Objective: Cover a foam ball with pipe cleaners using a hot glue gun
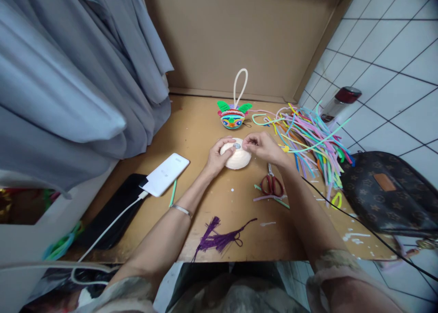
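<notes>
A cream, ridged round ball (238, 159) with a small greyish spot on its top is in front of me. My left hand (219, 154) wraps round its left side, thumb on top near the grey spot. At the upper right of the ball, my right hand (260, 146) is closed in a pinch; what is between its fingertips is too small to make out. Just beyond stands a colourful lion-head ornament (232, 117) with green ears and a cream loop. Red-handled scissors (272, 185) lie below my right hand, beside cut pipe cleaner pieces.
A heap of coloured pipe cleaners (313, 142) lies at the right, near a red-lidded bottle (340, 104) and a brown patterned bag (393, 190). Purple tassels (219, 241) lie near the front edge. A white power bank (164, 174) with a cable and a black phone-like slab (114, 215) are left.
</notes>
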{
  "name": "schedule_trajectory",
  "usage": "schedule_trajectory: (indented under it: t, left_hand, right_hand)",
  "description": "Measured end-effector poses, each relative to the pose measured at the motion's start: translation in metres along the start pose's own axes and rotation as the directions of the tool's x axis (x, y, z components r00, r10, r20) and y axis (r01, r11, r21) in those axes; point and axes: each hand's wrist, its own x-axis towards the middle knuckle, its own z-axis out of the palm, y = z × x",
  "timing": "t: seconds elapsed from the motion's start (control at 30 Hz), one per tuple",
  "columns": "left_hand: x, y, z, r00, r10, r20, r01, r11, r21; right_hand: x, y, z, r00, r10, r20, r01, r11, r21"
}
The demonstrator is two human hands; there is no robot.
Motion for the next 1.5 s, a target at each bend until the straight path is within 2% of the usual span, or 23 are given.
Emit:
schedule_trajectory:
  t: [0.47, 0.73, 0.9, 1.23, 1.5]
  left_hand:
    - [0.001, -0.002, 0.000, 0.998, 0.046, 0.036, -0.048, 0.997, 0.054]
    - [0.001, 0.000, 0.000, 0.999, 0.042, 0.035, -0.043, 0.999, 0.027]
    - [0.000, 0.004, -0.003, 0.996, 0.035, 0.079, -0.037, 0.999, 0.026]
    - [0.001, 0.004, -0.004, 0.996, 0.012, 0.091, -0.009, 0.999, -0.033]
    - [0.000, 0.002, -0.005, 0.994, -0.027, 0.107, 0.036, 0.996, -0.080]
  right_hand:
    - [0.003, -0.002, 0.004, 1.000, 0.005, -0.019, -0.006, 0.998, -0.056]
    - [0.005, 0.002, 0.008, 0.999, 0.023, -0.047, -0.020, 0.999, 0.046]
    - [0.005, 0.003, 0.008, 0.998, 0.010, -0.056, -0.005, 0.997, 0.083]
    - [0.007, 0.001, 0.011, 0.995, 0.085, -0.055, -0.077, 0.989, 0.130]
    - [0.009, 0.008, 0.013, 0.995, 0.081, -0.057, -0.068, 0.976, 0.205]
